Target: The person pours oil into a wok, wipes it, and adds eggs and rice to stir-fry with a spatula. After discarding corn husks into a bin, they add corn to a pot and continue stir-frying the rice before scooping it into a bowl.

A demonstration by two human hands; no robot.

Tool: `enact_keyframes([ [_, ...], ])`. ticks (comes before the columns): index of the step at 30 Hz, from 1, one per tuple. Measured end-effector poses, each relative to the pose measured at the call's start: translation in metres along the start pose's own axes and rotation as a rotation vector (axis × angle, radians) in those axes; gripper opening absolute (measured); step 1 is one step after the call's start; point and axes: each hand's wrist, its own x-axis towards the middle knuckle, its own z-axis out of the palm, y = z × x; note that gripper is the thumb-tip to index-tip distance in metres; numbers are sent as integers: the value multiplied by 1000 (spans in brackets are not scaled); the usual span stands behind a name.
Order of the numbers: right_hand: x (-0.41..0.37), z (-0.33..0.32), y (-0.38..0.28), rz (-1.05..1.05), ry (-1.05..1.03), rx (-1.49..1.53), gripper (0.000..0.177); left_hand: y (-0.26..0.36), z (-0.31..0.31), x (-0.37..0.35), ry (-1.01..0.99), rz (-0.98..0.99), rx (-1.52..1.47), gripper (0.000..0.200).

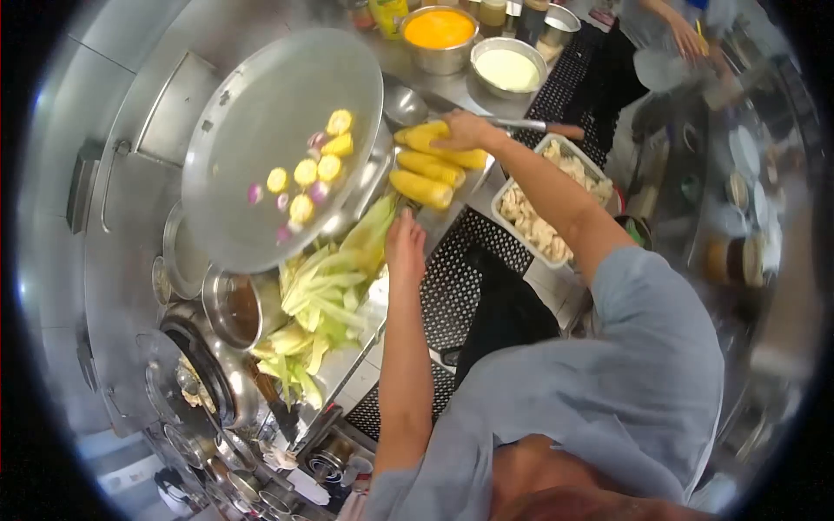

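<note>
My right hand [469,130] is closed over the end of a peeled corn cob [423,135] at the far side of a small group. Beside it lie more yellow cobs [420,187] on the metal counter. My left hand [406,245], its fingers curled, is at the near end of the cobs, against the pile of green corn husks [326,282]. Whatever its fingers hold, if anything, is hidden. Behind the husks, a wide metal pan [234,165] contains cut corn pieces [305,172] and purple onion pieces [320,191] in pale liquid.
A ladle [405,104] lies behind the cobs. Bowls of orange liquid [440,29] and pale yellow liquid [507,69] stand at the back. On the right is a white tub [532,221] of pale chunks. Another person's hand [686,39] shows at top right.
</note>
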Motion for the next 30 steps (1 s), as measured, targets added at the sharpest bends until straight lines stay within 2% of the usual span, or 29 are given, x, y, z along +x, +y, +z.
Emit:
enact_keyframes([
  [1,38,-1,23,47,-151,-73,83,15,42,57,-3,-15,-33,54],
  [2,65,-7,40,39,-173,-62,83,24,71,101,-5,-30,-66,53],
  [4,90,-27,56,-33,-295,-275,101,24,94,141,-4,-91,-180,54],
  [5,92,-32,56,-48,-326,-279,103,22,95,148,-26,-148,-281,54],
  [8,107,-42,46,-48,-490,-336,103,17,83,156,-42,-259,-273,54],
  [9,113,-47,41,-66,-502,-338,103,19,84,159,-43,-236,-194,54],
  [10,118,-51,36,-10,-612,-334,103,28,92,155,-27,-232,-208,54],
  [11,125,-54,34,49,-720,-337,104,36,103,153,-83,-256,-305,53],
  [12,130,-52,37,33,-730,-347,104,42,111,153,-139,-278,-401,52],
  [14,130,-32,52,75,-844,-45,101,25,99,172,-156,-243,-453,53],
  [15,120,-15,55,54,-737,110,99,16,88,174,-183,-215,-488,53],
  [17,105,-1,40,145,-739,251,98,-2,76,159,-176,-142,-491,50],
  [18,103,20,63,164,-821,293,94,-7,77,152,-192,-108,-450,47],
  [19,80,-42,9,208,-860,420,89,4,82,126,-256,-150,-545,43],
  [20,64,-38,11,306,-879,462,86,4,79,102,-431,-259,-721,38],
  [21,31,-31,10,270,-874,667,74,-15,71,63,-415,-182,-765,39],
  [22,-20,-48,-18,357,-847,825,58,-34,66,24,-400,-104,-811,40],
  [23,-57,-45,-17,375,-875,915,53,-53,62,-14,-386,-26,-856,41],
  [24,-93,-43,-15,395,-904,1003,48,-58,53,-62,-387,-53,-894,42],
  [25,-135,-40,3,463,-909,1067,49,-78,42,-107,-395,-61,-910,45],
  [28,-241,-16,-55,611,-1096,1095,58,-132,6,-228,-334,24,-1027,52],
  [30,-300,-13,-138,620,-1286,1050,58,-181,-33,-279,-321,91,-1170,55],
])
